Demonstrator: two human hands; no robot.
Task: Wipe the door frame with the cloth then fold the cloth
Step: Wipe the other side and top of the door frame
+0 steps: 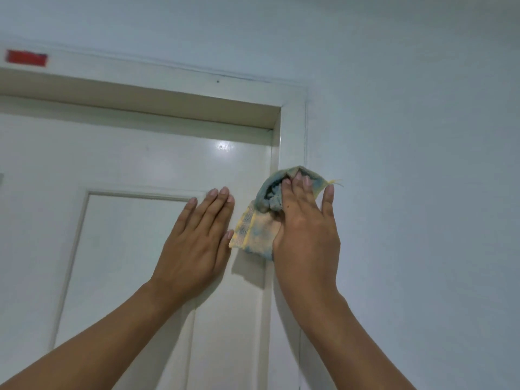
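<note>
Both arms reach up; left grip (197,243) flat, fingers straight, right grip (306,235) with fingers partly curled.

An indoor room or hallway: white panelled door (140,220), painted wall (408,136), red label (26,58) above.

The door (157,164) is glossy painted white, the wall (408,136) matt; the cloth (260,226) looks soft, worn, crumpled fabric.
</note>
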